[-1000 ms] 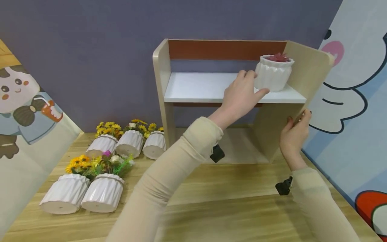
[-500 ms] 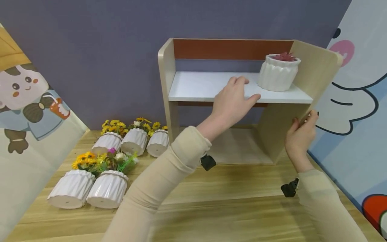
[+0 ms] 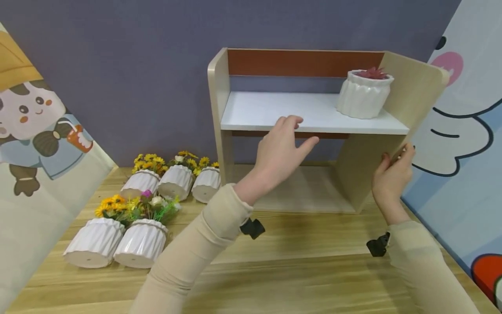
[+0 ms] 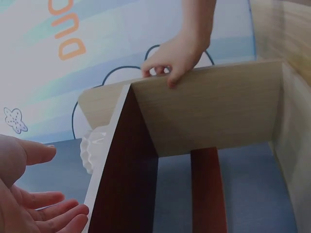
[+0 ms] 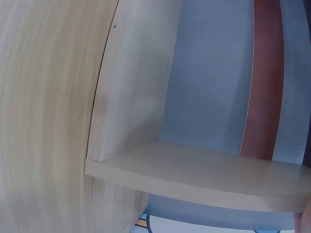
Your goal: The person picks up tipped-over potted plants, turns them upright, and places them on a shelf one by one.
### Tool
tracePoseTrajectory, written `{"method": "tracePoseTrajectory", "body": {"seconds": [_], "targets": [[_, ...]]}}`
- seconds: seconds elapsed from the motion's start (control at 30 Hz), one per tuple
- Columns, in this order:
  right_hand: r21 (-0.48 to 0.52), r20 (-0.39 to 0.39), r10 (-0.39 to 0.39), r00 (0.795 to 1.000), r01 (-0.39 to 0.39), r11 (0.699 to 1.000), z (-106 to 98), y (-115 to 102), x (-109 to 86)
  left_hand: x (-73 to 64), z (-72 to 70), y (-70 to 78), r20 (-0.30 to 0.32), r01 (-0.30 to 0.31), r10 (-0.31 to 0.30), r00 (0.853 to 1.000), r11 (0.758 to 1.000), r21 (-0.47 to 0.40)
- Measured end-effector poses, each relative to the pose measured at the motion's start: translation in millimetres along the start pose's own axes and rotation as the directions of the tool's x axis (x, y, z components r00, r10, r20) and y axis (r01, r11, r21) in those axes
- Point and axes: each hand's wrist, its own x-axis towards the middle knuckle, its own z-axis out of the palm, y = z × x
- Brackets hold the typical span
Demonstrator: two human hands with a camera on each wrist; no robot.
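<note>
My left hand [image 3: 276,152] hovers in front of the white shelf board [image 3: 282,107], with its thumb and fingers spread apart and nothing between them. To its right, a white fluted flowerpot [image 3: 362,97] with a reddish succulent [image 3: 372,73] stands upright at the board's right end. Lower down on the right, my right hand [image 3: 392,176] grips the front edge of the bookshelf's side panel [image 4: 218,107]. The left wrist view shows the thumb on the panel's inner face and the fingers over the outside. Only a sliver of that hand enters the right wrist view.
The wooden bookshelf [image 3: 217,78] stands on a wood-grain table [image 3: 298,279] against a grey wall. Left of it, several white flowerpots [image 3: 141,244] with yellow and mixed flowers stand in two rows. A cartoon-printed wall [image 3: 466,144] rises close on the right.
My left hand has drawn away from the succulent pot, moving left and down. The pot stays on the board. My right hand keeps its grip on the side panel. The head view has shifted slightly.
</note>
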Motion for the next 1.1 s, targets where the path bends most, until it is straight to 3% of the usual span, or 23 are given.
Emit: {"method": "tracePoseTrajectory", "body": {"seconds": [0.13, 0.47, 0.77, 1.1], "targets": [[0.003, -0.006, -0.019, 1.000, 0.019, 1.000, 1, 1, 0.2, -10.6, 1.4, -4.7, 0.010, 0.012, -0.011, 1.000, 1.000, -0.003], [0.011, 0.016, -0.018, 1.000, 0.018, 1.000, 3, -2, -0.7, -33.8, 1.6, -20.2, -0.065, -0.010, 0.007, 0.998, 0.999, -0.039], [-0.007, -0.004, -0.028, 1.000, 0.028, 1.000, 1, 3, -4.0, -56.2, 15.1, -35.0, -0.048, 0.022, -0.026, 0.998, 0.996, -0.087], [0.006, 0.008, -0.018, 1.000, 0.018, 1.000, 0, 0, -3.6, -73.0, 1.8, -50.0, -0.099, 0.009, -0.005, 0.995, 0.999, 0.038]]}}
